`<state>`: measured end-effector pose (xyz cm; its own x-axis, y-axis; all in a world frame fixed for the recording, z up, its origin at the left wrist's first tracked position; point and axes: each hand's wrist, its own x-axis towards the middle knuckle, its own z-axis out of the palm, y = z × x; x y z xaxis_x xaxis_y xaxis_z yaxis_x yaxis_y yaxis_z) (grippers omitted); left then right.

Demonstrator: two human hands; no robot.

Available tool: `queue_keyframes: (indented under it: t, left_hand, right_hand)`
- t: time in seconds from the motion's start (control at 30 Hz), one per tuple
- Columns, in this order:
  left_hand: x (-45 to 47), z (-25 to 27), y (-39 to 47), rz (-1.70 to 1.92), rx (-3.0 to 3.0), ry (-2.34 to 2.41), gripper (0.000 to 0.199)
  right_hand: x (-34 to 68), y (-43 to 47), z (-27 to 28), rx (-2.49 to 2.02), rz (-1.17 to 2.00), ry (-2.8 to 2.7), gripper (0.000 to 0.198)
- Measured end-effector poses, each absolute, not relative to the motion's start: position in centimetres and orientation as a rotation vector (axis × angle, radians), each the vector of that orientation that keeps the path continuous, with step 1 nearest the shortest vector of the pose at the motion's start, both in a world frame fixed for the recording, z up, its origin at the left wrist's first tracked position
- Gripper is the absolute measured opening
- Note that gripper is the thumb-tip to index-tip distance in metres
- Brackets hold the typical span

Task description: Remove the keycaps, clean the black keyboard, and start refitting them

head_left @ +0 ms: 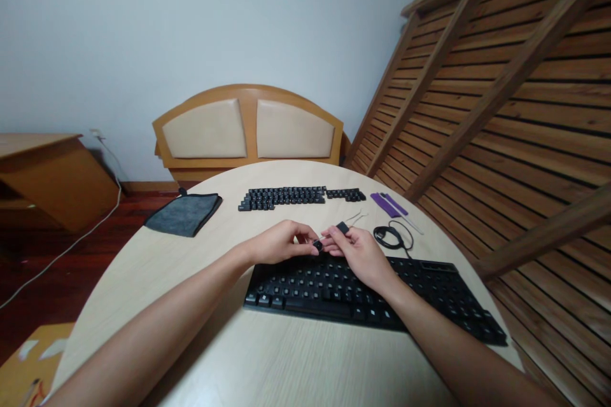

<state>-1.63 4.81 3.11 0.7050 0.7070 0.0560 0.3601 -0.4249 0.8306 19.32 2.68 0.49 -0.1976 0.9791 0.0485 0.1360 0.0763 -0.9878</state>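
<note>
My left hand (281, 242) pinches a small black keycap (317, 245) between thumb and fingers, just above the back edge of the keyboard. In my right hand (361, 254) is a keycap puller (342, 227) with a black handle and thin wire prongs sticking out past the fingers; its fingertips come close to the keycap. Below both hands lies the black keyboard (305, 289), with many bare switch stems showing and some caps still fitted along the front row. My right forearm covers part of it.
Removed keycaps (284, 196) stand in rows at the table's back, with a smaller group (346, 194) beside them. A grey cloth (184, 215) lies left. To the right are purple brushes (387, 205) and the coiled cable (391, 236). Wooden slats (477, 89) lean beyond the table (267, 356).
</note>
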Motion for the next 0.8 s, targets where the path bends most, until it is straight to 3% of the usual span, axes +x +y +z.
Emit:
queue_keyframes:
  t: [0.33, 0.8]
  left_hand:
    - [-1.1, 1.7, 5.2, 0.727, 1.961, 0.803, 0.021]
    - [-1.9, 2.2, 4.9, 0.66, 2.213, 0.712, 0.023]
  right_hand:
    - [19.5, 2.7, 0.8, -1.194, 1.287, -1.415, 0.044]
    - [19.3, 2.8, 0.8, -1.186, 1.477, -1.255, 0.031]
